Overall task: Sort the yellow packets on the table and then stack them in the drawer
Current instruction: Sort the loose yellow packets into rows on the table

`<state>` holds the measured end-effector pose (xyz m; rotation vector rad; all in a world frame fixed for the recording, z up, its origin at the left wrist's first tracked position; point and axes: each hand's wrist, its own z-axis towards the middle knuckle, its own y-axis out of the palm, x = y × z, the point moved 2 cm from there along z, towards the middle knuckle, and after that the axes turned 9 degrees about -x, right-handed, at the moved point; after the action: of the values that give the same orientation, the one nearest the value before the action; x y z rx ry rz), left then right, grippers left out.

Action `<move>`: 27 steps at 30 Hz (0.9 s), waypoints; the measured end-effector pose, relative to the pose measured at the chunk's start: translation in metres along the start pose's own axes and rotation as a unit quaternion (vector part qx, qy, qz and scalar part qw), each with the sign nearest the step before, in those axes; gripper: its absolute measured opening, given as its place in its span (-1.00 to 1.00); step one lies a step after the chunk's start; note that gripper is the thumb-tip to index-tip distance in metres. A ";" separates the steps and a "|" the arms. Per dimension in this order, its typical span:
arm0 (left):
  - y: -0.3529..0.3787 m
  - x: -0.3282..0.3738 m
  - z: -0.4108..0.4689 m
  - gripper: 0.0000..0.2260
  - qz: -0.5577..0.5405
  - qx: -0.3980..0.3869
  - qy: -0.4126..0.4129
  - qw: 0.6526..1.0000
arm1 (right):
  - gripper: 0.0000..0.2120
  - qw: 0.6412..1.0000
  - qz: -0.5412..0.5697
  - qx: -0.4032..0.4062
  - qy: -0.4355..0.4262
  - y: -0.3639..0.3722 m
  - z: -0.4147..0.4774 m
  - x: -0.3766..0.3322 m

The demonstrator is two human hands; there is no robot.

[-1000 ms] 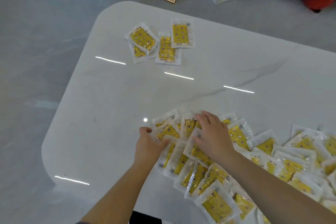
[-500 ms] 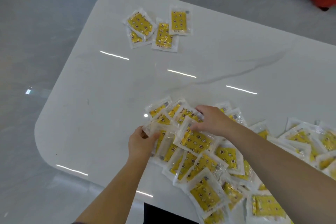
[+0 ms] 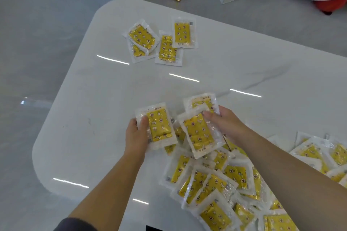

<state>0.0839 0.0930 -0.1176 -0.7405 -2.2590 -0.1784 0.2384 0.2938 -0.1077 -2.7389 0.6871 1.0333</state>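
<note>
Since half a second ago you raise packets off the heap: your left hand grips one yellow packet under the thumb, your right hand pinches two more packets by their top corners, and the loose pile lies just below your fingers, so I judge the sorting has hardly begun.

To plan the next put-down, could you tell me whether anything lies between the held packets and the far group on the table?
Nothing visible does. The left hand and right hand hold packets by the pile; only bare table lies between them and the far group.
</note>
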 end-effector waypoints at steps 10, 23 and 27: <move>-0.005 0.127 0.116 -0.91 0.047 0.047 0.084 0.994 | -0.84 0.967 0.208 0.148 -0.003 0.004 0.105 -0.098; 0.025 0.208 0.243 -0.90 0.296 0.118 0.103 0.942 | -0.53 0.892 -0.308 0.332 0.006 -0.023 0.199 -0.184; 0.042 0.220 0.245 -0.83 0.284 0.063 0.142 0.946 | -0.41 0.880 -0.343 0.329 0.019 -0.036 0.190 -0.181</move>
<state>-0.1654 0.3102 -0.1449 -1.1781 -1.6906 0.1294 0.0222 0.4450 -0.1342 -2.1118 0.0058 0.4554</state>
